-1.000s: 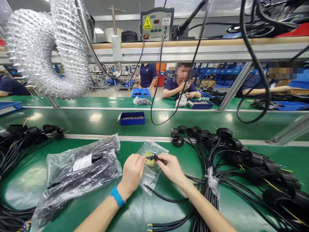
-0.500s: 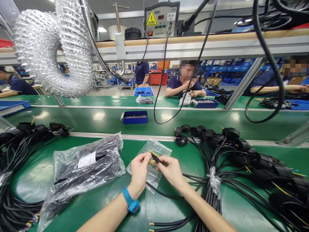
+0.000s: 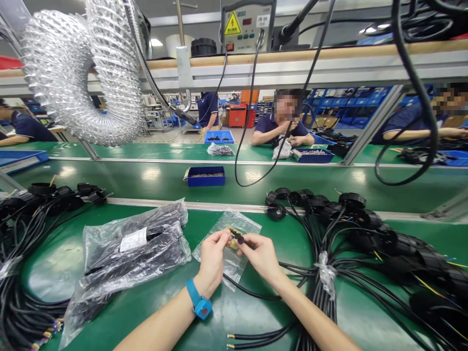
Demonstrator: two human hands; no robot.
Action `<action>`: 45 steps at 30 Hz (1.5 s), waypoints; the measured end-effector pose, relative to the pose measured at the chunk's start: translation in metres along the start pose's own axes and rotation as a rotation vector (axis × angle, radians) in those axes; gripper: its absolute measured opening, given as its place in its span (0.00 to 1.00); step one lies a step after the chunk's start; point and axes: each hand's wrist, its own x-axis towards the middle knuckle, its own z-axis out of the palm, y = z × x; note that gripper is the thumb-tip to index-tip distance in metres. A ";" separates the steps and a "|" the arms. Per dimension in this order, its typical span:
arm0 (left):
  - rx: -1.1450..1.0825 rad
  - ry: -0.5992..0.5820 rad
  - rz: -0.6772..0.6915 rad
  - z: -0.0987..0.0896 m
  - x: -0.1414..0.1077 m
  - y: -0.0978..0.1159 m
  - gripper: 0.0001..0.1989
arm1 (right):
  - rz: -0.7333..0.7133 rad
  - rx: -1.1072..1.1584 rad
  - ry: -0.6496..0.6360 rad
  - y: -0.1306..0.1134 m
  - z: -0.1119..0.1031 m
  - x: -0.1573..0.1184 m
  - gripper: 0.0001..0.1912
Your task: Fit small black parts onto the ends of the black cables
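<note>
My left hand [image 3: 212, 257] and my right hand [image 3: 261, 257] meet over a clear zip bag [image 3: 245, 225], each with fingers pinched. Between the fingertips is a small black part [image 3: 237, 236], gripped from both sides; its exact kind is too small to make out. Under it, inside the bag, some yellowish pieces [image 3: 231, 245] show in part. A black cable [image 3: 252, 294] comes out beneath my left hand and curves right toward a bundle of cables [image 3: 321, 302]. Whether that cable joins the black part is hidden by my fingers. A blue band is on my left wrist.
Left of my hands lies a plastic bag of black parts [image 3: 157, 253]. Black cables with round housings [image 3: 351, 201] spread on the right, more cables [image 3: 22, 302] on the far left. A blue box of small pieces [image 3: 206, 179] stands ahead. A silver duct [image 3: 113, 97] and loops of cord hang above.
The black part is tilted slightly differently between my fingertips. Both hands stay in nearly the same place; the whole view has shifted a little.
</note>
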 end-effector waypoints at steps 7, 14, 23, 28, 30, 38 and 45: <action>-0.109 -0.035 -0.062 -0.001 0.002 -0.001 0.14 | 0.021 0.035 0.007 0.001 0.000 0.001 0.12; -0.202 -0.057 -0.105 -0.001 0.002 0.000 0.12 | 0.056 0.083 0.014 -0.004 0.002 0.001 0.12; -0.257 -0.085 -0.144 -0.003 0.003 0.000 0.11 | 0.062 0.128 0.017 -0.006 -0.001 0.003 0.12; -0.360 -0.056 -0.228 -0.004 0.001 0.009 0.11 | 0.047 0.115 0.009 -0.007 -0.003 0.003 0.12; -0.379 -0.045 -0.255 -0.004 0.000 0.011 0.12 | 0.036 0.099 0.019 -0.006 -0.004 0.003 0.12; -0.438 -0.047 -0.309 -0.009 0.003 0.011 0.07 | -0.042 0.024 0.002 -0.002 -0.005 0.004 0.11; -0.427 -0.244 -0.222 -0.012 0.002 0.004 0.04 | 0.002 0.126 0.010 -0.002 -0.005 0.005 0.12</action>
